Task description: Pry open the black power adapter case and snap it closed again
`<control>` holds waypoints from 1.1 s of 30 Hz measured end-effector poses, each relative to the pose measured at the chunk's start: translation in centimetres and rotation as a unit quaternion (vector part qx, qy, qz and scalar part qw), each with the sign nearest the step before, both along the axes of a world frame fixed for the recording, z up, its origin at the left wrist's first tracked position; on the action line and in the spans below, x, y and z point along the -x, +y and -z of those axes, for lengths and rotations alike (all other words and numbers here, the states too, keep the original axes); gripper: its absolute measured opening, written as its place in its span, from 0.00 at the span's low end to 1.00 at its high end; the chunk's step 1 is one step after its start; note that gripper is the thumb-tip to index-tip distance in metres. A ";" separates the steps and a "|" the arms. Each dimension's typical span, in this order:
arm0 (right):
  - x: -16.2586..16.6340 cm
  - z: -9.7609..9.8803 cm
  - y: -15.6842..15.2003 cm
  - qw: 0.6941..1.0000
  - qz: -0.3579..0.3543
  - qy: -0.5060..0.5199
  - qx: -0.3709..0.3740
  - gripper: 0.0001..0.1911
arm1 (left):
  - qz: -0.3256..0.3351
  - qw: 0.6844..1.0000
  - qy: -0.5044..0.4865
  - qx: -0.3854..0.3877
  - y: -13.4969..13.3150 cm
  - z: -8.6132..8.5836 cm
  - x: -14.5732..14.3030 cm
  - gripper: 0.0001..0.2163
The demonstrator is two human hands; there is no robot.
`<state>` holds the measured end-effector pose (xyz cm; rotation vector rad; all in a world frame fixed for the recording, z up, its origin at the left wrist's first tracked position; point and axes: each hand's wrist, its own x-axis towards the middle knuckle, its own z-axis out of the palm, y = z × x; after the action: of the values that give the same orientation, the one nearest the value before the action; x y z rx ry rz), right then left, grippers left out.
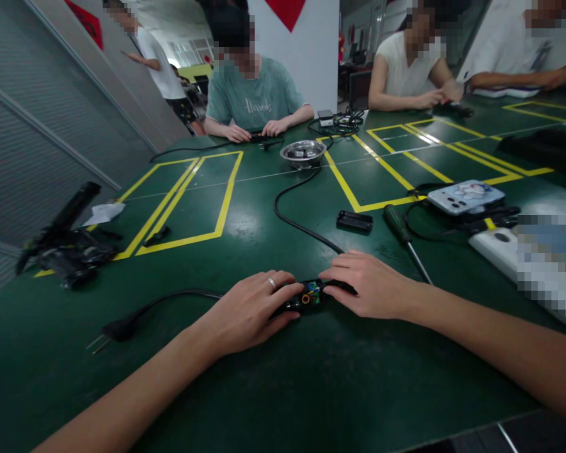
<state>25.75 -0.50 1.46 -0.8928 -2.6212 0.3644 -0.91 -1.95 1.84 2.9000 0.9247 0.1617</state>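
- Opened adapter [309, 296]: a black casing with its coloured internals exposed. It lies flat on the green table [283, 390], between the person's two hands.
- Left hand [252, 309]: palm down on the left end of the adapter. The fingers are close together over the top of the casing and the thumb lies along its near edge, so the casing is held between them. There is a ring on one finger.
- Right hand [372, 284]: palm down on the right end of the adapter, fingers extended and close together, with the fingertips on the casing. The thumb is hidden, so it cannot be told whether this hand grips or only presses.
- Plug lead [179, 294]: runs left from the adapter and ends in a two-pin plug [117, 328] lying on the table.
- Second lead [287, 217]: leaves the adapter's right end and curves away towards a metal bowl [304, 153], well beyond the adapter.
- Screwdriver [405, 240]: lies beyond and to the right of the adapter, near the right hand but not touching it.
- Black cover piece [355, 221]: lies beyond the adapter, just left of the screwdriver handle.
- Co-worker's hands [255, 131]: at the far table edge, well apart from the adapter.
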 end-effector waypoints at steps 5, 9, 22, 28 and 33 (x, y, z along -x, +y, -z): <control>-0.1 -0.1 -0.1 1.000 -0.003 0.005 -0.001 0.13 | 0.005 1.000 -0.001 -0.002 0.0 -0.1 0.1 0.17; -0.1 -0.4 -0.4 1.000 0.003 -0.009 0.008 0.11 | 0.016 1.000 -0.010 0.003 0.0 -0.3 0.2 0.16; -0.6 -0.7 -0.1 0.999 -0.019 -0.048 -0.007 0.12 | 0.013 0.999 -0.026 0.020 0.2 0.0 0.6 0.17; -0.6 -0.4 -0.3 0.998 -0.027 -0.045 -0.018 0.11 | 0.013 0.999 -0.032 0.020 0.2 0.2 0.6 0.17; -0.6 -0.3 -0.4 0.999 -0.024 -0.044 -0.006 0.12 | 0.013 0.999 -0.040 0.024 0.2 -1.0 1.1 0.17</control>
<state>26.32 -0.94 1.76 -0.8616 -2.7256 0.3289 -2.00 -1.79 2.84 2.8378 0.8647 0.2496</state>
